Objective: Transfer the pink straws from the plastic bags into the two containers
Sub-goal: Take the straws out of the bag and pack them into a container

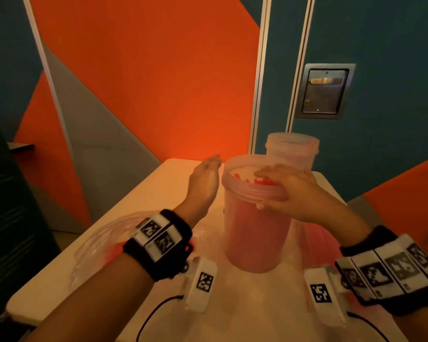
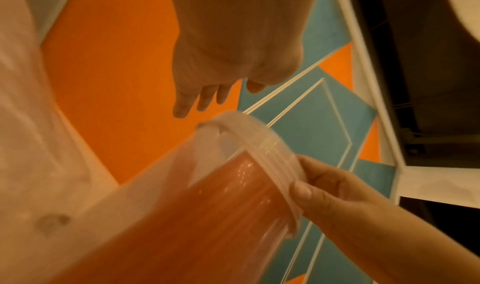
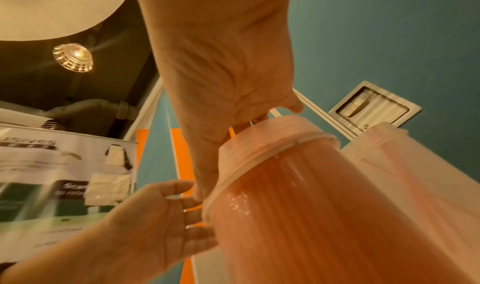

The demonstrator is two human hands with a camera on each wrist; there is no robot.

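A tall clear container (image 1: 255, 230) packed with upright pink straws (image 1: 257, 180) stands mid-table. My right hand (image 1: 282, 186) lies over its mouth, fingers across the straw tops and thumb hooked on the front of the threaded rim (image 2: 272, 155); the right wrist view shows the palm (image 3: 226, 83) on the rim. My left hand (image 1: 204, 180) is open with straight fingers, close beside the container's left wall (image 3: 311, 206); touching or not, I cannot tell. A second clear container (image 1: 292, 154) with a few straws stands behind. A crumpled clear plastic bag (image 1: 101, 240) lies under my left forearm.
Another bag holding pink straws (image 1: 319, 243) lies at the right under my right forearm. The pale table (image 1: 158, 183) ends at its far edge against orange and teal wall panels. A metal recessed plate (image 1: 324, 91) is set in the teal panel. Black cables (image 1: 153, 314) trail near the front.
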